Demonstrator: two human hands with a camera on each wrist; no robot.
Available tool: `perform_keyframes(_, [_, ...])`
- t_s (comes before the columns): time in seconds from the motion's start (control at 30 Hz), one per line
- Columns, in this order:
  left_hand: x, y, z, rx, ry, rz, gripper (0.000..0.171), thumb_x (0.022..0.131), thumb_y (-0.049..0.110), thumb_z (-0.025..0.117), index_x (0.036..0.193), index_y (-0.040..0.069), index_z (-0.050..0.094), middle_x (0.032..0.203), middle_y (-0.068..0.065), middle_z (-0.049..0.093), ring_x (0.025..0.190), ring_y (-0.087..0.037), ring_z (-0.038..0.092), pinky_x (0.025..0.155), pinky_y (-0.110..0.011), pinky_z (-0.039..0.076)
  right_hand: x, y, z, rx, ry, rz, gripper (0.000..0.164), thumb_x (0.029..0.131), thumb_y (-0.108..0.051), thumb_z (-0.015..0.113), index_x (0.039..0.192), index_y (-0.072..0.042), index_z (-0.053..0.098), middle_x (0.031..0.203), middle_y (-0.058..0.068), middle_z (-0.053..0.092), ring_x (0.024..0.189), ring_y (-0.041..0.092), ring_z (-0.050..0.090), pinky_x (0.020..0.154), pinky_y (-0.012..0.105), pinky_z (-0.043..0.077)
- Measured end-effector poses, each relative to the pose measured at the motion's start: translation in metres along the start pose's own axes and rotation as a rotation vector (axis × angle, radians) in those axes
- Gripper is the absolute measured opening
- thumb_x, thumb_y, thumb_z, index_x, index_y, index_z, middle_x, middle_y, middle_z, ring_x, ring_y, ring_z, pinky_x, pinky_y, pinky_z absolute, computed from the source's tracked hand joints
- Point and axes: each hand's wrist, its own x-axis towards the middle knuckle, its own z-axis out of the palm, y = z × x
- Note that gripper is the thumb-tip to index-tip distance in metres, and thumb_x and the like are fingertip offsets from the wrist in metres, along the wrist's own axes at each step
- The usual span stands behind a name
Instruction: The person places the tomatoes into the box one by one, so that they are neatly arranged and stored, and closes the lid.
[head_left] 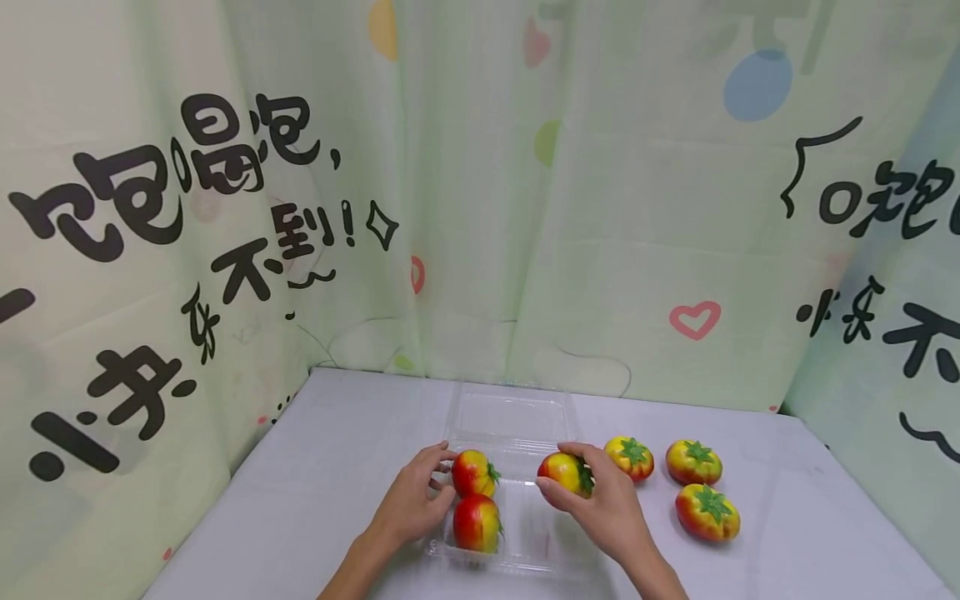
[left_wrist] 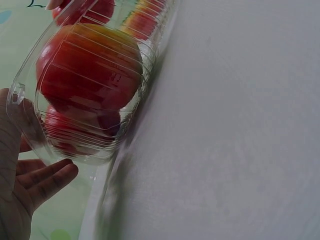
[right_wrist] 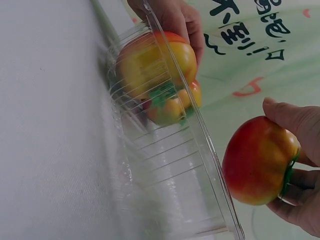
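While my right hand clasps a red-and-yellow fruit between thumb and fingers, my left hand lies at the left side of a clear plastic box, its fingers loosely spread (whether they touch the wall or only flank it, I cannot tell). My hands are well apart. The box rests on the white desk, its transparent lid folded back behind it. Along its left side sit a rear fruit and a front fruit, touching or nearly so, both tipped with their green tops to the right. The clasped fruit is raised above the rim, as the right wrist view shows, over the rear right part of the box. To the right, on the desk, I have a nearest loose fruit, a far loose fruit and an inner loose fruit, all with their leafy tops showing. I judge the step in hand to be the placing of a third fruit; the next move calls for lowering it beside the rear one, then loosening my grip without nudging the seated pair.
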Motion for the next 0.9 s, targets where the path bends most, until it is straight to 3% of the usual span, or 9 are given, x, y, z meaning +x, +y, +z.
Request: perform_keyframes(0.9, [0.000, 0.001, 0.000, -0.007, -0.006, -0.004, 0.040, 0.089, 0.008, 0.065, 0.128, 0.001, 0.065, 0.143, -0.024, 0.056, 0.106, -0.029, 0.069, 0.083, -0.032, 0.062, 0.015, 0.004, 0.039, 0.177, -0.002, 0.042, 0.060, 0.088, -0.040, 0.079, 0.132, -0.005, 0.058, 0.127, 0.011, 0.066, 0.110, 0.026, 0.059, 0.093, 0.042, 0.059])
